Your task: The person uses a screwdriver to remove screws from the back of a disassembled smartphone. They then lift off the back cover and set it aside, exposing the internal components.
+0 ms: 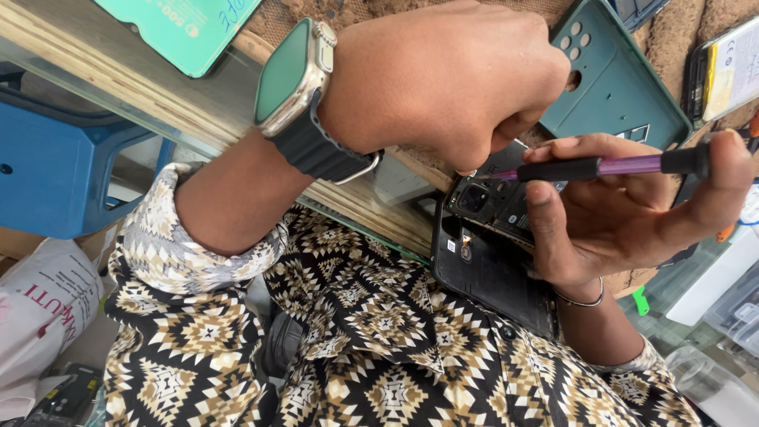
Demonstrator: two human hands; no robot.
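Purple screwdriver (624, 165) pinched in the right hand (624, 213); keep its tip square on the opened phone (486, 261). Left hand (443, 75), fisted, should steady the phone's top edge.

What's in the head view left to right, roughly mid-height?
Blue plastic stool → patterned sleeve cuff → smartwatch on the left wrist → left hand, fisted → opened black phone → right hand holding a purple screwdriver → dark green phone case behind it, at the right.
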